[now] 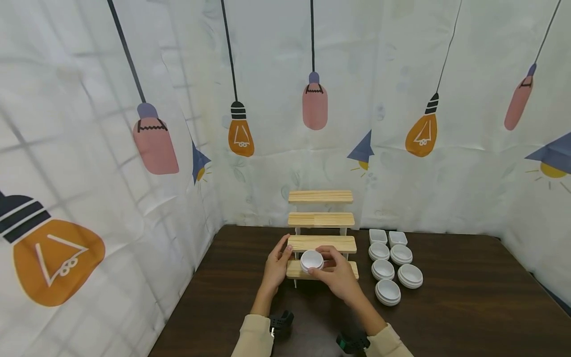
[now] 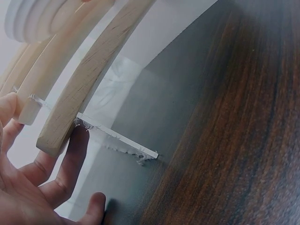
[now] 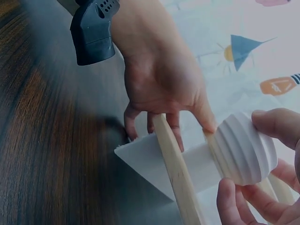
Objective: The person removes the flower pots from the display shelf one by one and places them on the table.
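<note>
Bowl [image 1: 312,260]: small, round, white, ribbed outside, pinched in right grip [image 1: 336,275] just over lowest step of pale wooden rack [image 1: 321,219]. Left grip [image 1: 277,265] curled round rack's left end, steadying it. More white bowls [image 1: 392,270], round and square, right of right grip. Dark woodgrain desk [image 1: 464,307]; lamp-print curtain [image 1: 134,124] behind.

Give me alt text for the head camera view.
A right hand holds a small white bowl over the lowest step of a wooden tiered stand, whose left side the left hand grips. More white bowls sit alongside.
</note>
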The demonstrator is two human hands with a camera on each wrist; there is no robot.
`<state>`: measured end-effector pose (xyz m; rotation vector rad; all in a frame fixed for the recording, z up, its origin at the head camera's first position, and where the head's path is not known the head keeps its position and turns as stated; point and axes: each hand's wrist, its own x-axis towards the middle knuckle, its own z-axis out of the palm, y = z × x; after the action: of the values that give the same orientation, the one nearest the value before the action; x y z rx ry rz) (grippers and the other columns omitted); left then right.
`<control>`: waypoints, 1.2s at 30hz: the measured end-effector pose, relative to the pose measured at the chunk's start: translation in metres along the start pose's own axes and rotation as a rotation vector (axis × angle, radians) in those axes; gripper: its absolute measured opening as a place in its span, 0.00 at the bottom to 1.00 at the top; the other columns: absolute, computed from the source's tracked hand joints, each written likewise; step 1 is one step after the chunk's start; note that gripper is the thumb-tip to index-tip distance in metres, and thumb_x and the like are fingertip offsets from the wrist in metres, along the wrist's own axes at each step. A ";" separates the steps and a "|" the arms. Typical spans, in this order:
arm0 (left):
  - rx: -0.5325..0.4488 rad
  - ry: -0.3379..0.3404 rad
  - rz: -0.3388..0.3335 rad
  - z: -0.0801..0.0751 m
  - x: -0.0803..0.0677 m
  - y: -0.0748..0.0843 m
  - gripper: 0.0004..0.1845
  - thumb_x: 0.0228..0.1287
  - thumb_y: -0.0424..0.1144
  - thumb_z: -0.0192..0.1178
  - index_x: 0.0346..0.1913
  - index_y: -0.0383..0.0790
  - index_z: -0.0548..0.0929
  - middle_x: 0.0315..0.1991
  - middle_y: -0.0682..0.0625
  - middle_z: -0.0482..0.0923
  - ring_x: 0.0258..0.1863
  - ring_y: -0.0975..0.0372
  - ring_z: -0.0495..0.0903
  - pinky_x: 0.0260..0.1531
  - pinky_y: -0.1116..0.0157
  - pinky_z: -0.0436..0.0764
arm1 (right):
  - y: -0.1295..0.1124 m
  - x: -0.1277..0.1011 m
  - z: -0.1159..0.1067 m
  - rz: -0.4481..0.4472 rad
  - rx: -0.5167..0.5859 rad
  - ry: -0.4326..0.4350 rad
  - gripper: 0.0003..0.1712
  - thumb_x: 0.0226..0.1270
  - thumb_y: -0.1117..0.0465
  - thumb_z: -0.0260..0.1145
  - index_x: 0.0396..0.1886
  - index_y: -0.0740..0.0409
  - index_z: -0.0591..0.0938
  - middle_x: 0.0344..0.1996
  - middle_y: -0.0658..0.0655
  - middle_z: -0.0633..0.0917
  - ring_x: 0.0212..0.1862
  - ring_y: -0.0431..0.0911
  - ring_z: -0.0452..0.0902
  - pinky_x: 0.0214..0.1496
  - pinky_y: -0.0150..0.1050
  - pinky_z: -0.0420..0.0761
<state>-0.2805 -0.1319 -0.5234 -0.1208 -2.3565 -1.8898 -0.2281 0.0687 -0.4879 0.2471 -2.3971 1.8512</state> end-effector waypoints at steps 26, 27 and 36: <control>-0.003 0.002 0.002 0.001 0.000 -0.001 0.26 0.79 0.53 0.53 0.76 0.57 0.70 0.43 0.37 0.83 0.40 0.56 0.83 0.35 0.62 0.79 | 0.004 -0.006 -0.017 0.029 -0.035 0.010 0.30 0.55 0.56 0.82 0.58 0.46 0.82 0.53 0.57 0.85 0.48 0.50 0.81 0.44 0.41 0.80; -0.002 0.002 0.002 0.001 0.000 0.000 0.26 0.79 0.53 0.53 0.76 0.57 0.70 0.42 0.37 0.83 0.40 0.56 0.83 0.35 0.62 0.79 | 0.004 -0.006 -0.018 0.028 -0.036 0.011 0.30 0.55 0.56 0.82 0.58 0.47 0.82 0.52 0.57 0.85 0.48 0.50 0.81 0.44 0.41 0.80; -0.004 0.009 -0.007 0.002 0.000 -0.001 0.27 0.79 0.52 0.54 0.77 0.56 0.69 0.42 0.35 0.83 0.41 0.52 0.84 0.34 0.60 0.78 | 0.010 -0.010 -0.029 0.018 -0.042 0.000 0.32 0.53 0.58 0.83 0.59 0.48 0.81 0.52 0.57 0.84 0.45 0.48 0.81 0.45 0.37 0.80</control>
<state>-0.2812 -0.1304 -0.5250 -0.1046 -2.3507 -1.8944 -0.2204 0.1002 -0.4914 0.2231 -2.4431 1.8063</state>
